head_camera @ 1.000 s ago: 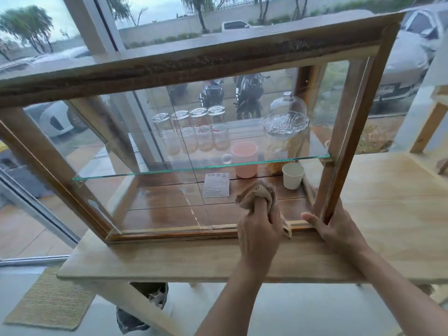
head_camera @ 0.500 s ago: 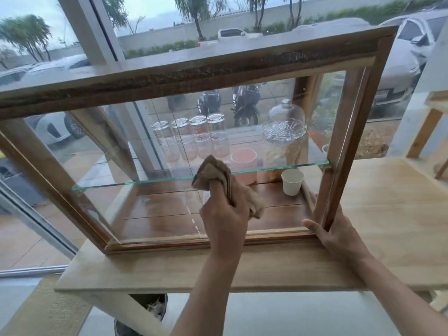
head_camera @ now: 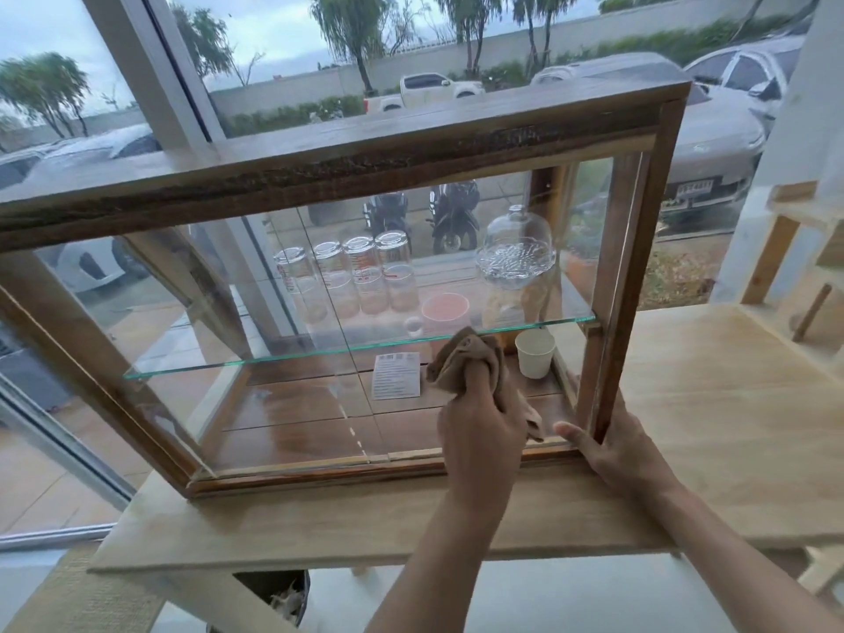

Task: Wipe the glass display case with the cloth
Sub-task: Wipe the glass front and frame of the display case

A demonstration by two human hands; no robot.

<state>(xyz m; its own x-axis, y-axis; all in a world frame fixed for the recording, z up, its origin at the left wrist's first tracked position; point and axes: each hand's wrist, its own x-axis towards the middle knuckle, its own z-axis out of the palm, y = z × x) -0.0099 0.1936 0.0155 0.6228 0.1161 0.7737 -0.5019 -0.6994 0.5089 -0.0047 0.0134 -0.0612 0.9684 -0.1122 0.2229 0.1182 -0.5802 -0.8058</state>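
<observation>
A wood-framed glass display case (head_camera: 319, 175) stands on a pale wooden table (head_camera: 730, 404). My left hand (head_camera: 479, 436) grips a bunched brown cloth (head_camera: 470, 358) and presses it against the front glass pane, low and right of centre. My right hand (head_camera: 616, 450) holds the case's lower right front corner, thumb across the bottom rail. Inside, a glass shelf (head_camera: 228, 364) carries several upturned glasses (head_camera: 347, 276), a pink mug (head_camera: 445, 310) and a glass dome (head_camera: 516, 249). A white cup (head_camera: 534, 354) and a paper card (head_camera: 395, 374) sit on the case floor.
A large window behind the case shows parked cars and motorbikes outside. A wooden rack (head_camera: 785, 249) stands at the table's right end. A woven mat (head_camera: 87, 600) lies on the floor at lower left, and a dark bin (head_camera: 274, 591) sits under the table.
My left hand with the cloth swept left and up across the front glass, then back right toward the lower right area. My right hand stayed on the corner. The camera view tilted slightly.
</observation>
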